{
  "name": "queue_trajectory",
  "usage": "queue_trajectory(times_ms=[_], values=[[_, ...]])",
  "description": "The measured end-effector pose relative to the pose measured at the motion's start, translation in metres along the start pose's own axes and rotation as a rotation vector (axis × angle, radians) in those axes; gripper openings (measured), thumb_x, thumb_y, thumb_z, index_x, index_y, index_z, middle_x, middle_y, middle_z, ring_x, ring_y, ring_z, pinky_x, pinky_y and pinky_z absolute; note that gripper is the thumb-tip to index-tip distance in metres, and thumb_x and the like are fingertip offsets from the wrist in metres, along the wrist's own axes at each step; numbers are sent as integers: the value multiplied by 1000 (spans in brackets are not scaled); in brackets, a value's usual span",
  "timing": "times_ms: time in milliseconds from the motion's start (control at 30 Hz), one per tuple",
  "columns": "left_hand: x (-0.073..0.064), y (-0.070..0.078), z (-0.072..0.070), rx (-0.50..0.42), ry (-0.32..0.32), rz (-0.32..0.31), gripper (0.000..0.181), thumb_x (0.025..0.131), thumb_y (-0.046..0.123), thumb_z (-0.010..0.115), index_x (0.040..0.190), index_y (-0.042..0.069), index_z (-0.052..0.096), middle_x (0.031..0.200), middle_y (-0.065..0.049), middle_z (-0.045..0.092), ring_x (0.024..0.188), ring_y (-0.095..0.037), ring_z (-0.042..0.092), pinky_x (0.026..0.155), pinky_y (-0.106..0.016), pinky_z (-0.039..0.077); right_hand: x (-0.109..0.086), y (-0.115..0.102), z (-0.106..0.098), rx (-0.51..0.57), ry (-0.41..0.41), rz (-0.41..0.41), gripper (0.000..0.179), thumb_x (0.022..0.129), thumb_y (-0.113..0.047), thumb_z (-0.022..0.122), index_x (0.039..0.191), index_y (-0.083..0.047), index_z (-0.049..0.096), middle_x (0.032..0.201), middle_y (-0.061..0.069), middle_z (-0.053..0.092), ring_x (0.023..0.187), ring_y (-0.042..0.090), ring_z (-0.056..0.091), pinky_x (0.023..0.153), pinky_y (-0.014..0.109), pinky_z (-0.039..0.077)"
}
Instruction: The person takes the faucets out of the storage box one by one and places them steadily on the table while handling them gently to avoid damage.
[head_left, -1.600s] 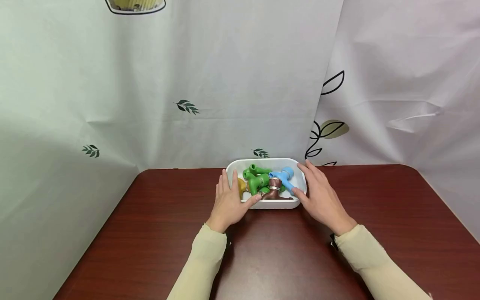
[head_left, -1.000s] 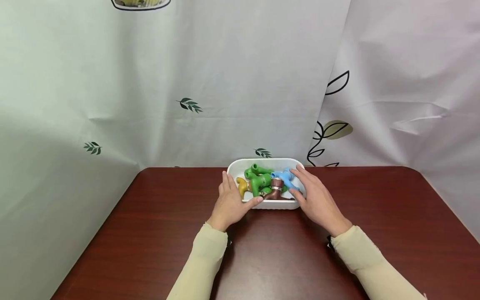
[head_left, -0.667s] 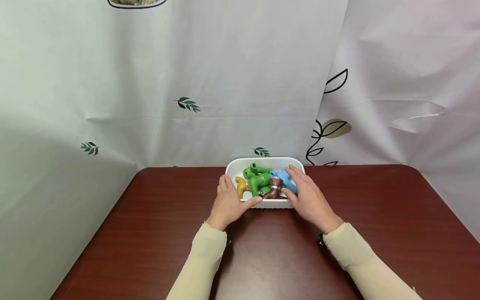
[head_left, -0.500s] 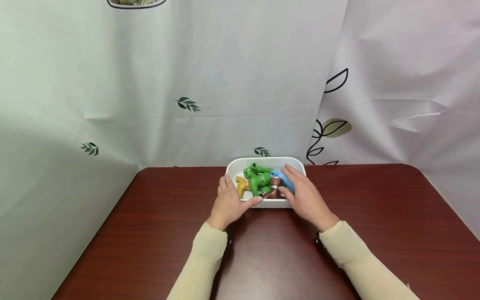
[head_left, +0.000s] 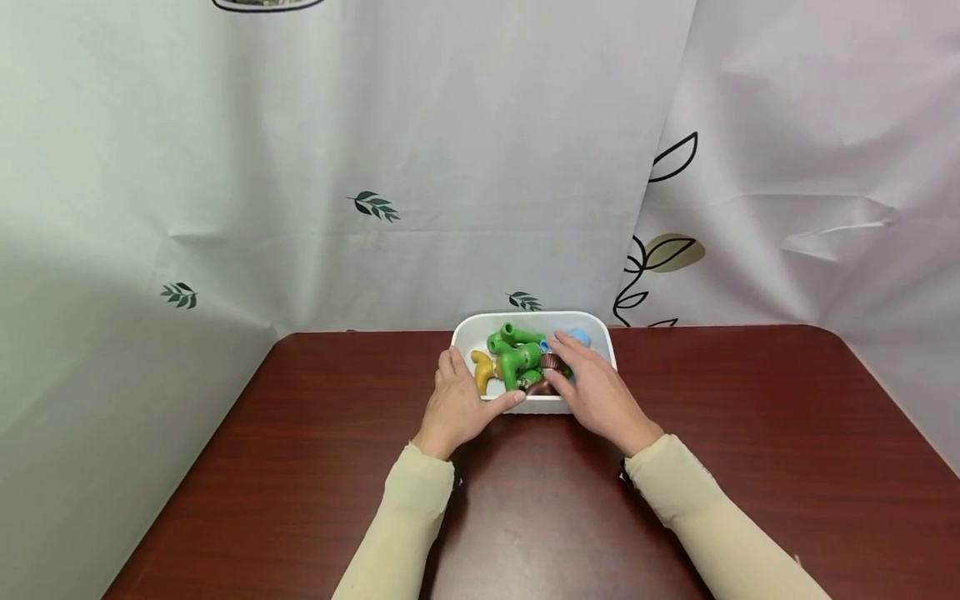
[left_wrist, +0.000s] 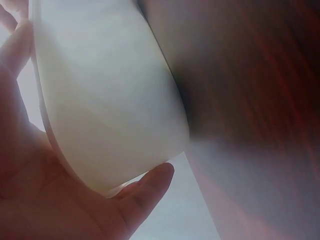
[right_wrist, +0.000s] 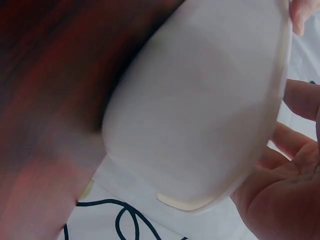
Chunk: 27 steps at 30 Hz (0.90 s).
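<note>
A white plastic tray [head_left: 498,406] stands near the table's back edge, holding several toy-coloured plastic water taps. Green taps [head_left: 519,360] fill its middle, a yellow tap [head_left: 481,372] lies at the left. My left hand [head_left: 455,406] holds the tray's left end, thumb along the front rim and fingers round the side; in the left wrist view they cup the tray's wall [left_wrist: 110,100]. My right hand [head_left: 602,398] reaches over the right part, fingertips right at the brown tap [head_left: 551,361]. It covers most of the blue tap [head_left: 579,336]. The right wrist view shows its fingers beyond the rim.
The tray sits on a dark red-brown wooden table [head_left: 525,508]. Close behind the table's back edge hangs a pale cloth backdrop [head_left: 480,167] with leaf prints, and it also runs along the left and right sides.
My right hand has moved left from the tray's right end, across the blue tap to the brown one. The left hand keeps its place at the tray's left end.
</note>
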<state>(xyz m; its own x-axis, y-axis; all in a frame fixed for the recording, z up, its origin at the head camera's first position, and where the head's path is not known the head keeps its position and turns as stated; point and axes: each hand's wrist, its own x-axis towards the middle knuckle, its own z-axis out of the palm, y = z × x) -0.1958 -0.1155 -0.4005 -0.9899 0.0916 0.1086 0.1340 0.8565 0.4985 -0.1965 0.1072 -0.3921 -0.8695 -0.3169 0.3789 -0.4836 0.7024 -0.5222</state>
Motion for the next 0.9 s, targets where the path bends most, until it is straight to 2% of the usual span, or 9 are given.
queue_trajectory(times_ms=[400,700,900], values=[[0,-1,0,-6,-11,-4,131,78,68,73,153,-17,7,158,-33,13,144,-48,26,103,-51,44,-2,3,6,-5,-51,-5,46,99,-16,64,142,-2,55,148,23,49,134,42,47,108,55,38],[1,-3,1,-8,-15,-4,131,79,68,73,153,-17,7,159,-33,13,144,-47,25,102,-51,44,0,3,6,-9,-9,-57,43,97,-8,66,138,-1,59,135,18,58,126,36,55,103,51,43],[0,-1,-1,-14,-15,-5,130,79,67,74,153,-17,7,159,-33,13,144,-47,25,103,-51,44,0,3,3,-40,23,-81,41,95,-6,68,135,-2,63,129,16,59,122,34,54,100,49,44]])
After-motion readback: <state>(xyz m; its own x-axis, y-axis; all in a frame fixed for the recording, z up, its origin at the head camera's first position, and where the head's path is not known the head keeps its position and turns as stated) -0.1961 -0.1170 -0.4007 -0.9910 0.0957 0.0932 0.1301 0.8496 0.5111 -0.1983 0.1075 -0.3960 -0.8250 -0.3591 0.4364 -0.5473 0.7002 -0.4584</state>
